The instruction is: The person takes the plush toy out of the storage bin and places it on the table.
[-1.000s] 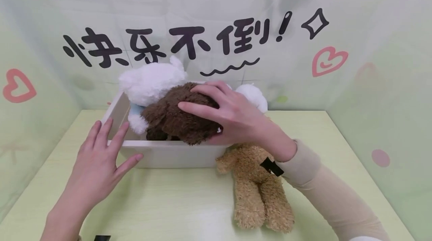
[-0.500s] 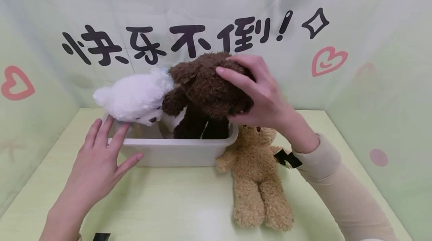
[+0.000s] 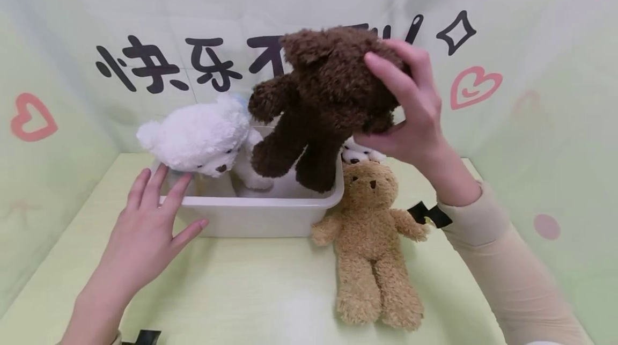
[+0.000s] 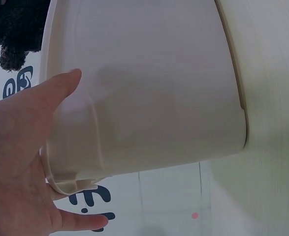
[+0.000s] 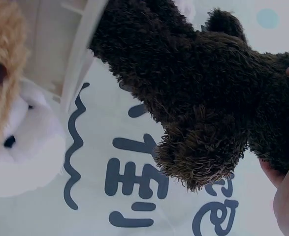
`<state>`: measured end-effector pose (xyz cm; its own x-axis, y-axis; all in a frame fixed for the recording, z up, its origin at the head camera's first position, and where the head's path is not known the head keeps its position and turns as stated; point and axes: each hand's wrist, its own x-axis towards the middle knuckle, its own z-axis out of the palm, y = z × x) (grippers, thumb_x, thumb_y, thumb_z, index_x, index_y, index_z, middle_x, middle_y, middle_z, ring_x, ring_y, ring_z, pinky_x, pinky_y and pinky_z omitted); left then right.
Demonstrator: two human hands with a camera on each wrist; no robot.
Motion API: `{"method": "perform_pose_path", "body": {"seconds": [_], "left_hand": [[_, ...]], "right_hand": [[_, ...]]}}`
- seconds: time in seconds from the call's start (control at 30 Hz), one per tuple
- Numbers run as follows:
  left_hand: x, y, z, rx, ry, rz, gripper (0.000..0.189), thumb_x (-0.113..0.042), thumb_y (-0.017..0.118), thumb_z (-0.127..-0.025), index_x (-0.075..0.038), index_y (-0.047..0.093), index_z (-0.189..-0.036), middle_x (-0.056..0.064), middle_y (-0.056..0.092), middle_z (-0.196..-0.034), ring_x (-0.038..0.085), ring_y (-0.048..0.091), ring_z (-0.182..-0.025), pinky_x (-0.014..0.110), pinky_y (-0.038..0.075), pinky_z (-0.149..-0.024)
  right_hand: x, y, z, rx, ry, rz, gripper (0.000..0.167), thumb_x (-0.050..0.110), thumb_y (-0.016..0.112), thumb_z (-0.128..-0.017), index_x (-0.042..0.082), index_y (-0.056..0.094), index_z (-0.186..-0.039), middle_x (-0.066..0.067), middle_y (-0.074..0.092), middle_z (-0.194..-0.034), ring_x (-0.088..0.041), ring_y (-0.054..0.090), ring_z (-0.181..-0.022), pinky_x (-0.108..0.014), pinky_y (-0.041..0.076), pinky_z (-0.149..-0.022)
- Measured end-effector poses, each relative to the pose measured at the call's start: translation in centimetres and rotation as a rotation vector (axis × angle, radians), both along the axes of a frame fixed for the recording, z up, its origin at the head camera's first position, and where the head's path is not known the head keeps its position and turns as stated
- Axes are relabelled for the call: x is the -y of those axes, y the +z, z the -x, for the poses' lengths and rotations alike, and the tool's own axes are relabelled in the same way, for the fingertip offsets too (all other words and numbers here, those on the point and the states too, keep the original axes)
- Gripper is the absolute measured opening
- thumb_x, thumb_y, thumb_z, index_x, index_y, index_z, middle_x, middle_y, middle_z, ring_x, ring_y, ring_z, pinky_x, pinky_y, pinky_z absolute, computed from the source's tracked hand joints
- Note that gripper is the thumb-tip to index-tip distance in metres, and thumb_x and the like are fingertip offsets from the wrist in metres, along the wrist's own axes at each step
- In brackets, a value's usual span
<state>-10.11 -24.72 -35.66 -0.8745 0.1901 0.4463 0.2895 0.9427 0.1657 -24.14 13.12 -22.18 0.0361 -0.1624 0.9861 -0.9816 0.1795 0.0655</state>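
Note:
My right hand (image 3: 415, 103) grips a dark brown teddy bear (image 3: 338, 82) by its head, fingers over the top and thumb underneath. The bear hangs upright above the right half of a white plastic bin (image 3: 260, 219), its feet overlapping the bin's opening. In the right wrist view the brown bear (image 5: 198, 83) stretches sideways from the hand. My left hand (image 3: 145, 227) rests on the bin's front left corner with spread fingers; the left wrist view shows its thumb against the bin's wall (image 4: 154, 98). A white teddy bear (image 3: 198, 136) leans inside the bin at the left.
A tan teddy bear (image 3: 372, 248) lies on its back on the table (image 3: 260, 291), right of the bin. Behind its head shows the face of another white plush toy (image 3: 359, 152). A printed backdrop (image 3: 531, 55) encloses the table at the back and sides.
My right hand has lifted the brown bear up and rightward from low in the bin. The white bear has tipped left, its face now showing. My left hand stays at the bin's corner.

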Motion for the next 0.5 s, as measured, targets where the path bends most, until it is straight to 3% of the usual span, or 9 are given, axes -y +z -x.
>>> {"method": "perform_pose_path", "body": {"seconds": [0.13, 0.27, 0.5], "left_hand": [[-0.2, 0.2, 0.2, 0.014, -0.006, 0.008, 0.089, -0.033, 0.085, -0.082, -0.007, 0.04, -0.154, 0.031, 0.022, -0.162, 0.054, 0.015, -0.149, 0.083, 0.041, -0.079], [-0.3, 0.2, 0.2, 0.03, -0.009, 0.015, 0.09, -0.034, 0.085, -0.083, -0.007, 0.038, -0.154, 0.033, 0.022, -0.161, 0.055, 0.015, -0.148, 0.083, 0.042, -0.075], [-0.3, 0.0, 0.0, 0.033, -0.015, -0.012, 0.091, -0.032, 0.085, -0.081, -0.006, 0.038, -0.155, 0.034, 0.022, -0.16, 0.054, 0.011, -0.15, 0.082, 0.04, -0.084]], "right_hand": [[-0.9, 0.7, 0.0, 0.033, -0.029, 0.087, 0.068, 0.024, 0.079, -0.059, 0.007, 0.067, -0.123, -0.027, 0.058, -0.124, -0.043, 0.056, -0.113, -0.055, 0.046, -0.104], [-1.8, 0.9, 0.0, 0.101, -0.024, 0.108, 0.07, 0.023, 0.08, -0.059, -0.004, 0.064, -0.121, -0.024, 0.058, -0.126, -0.041, 0.054, -0.117, -0.055, 0.042, -0.107], [-2.9, 1.3, -0.1, 0.162, -0.039, 0.195, 0.076, 0.024, 0.079, -0.057, -0.018, 0.057, -0.115, -0.019, 0.059, -0.126, -0.038, 0.054, -0.119, -0.053, 0.038, -0.111]]}}
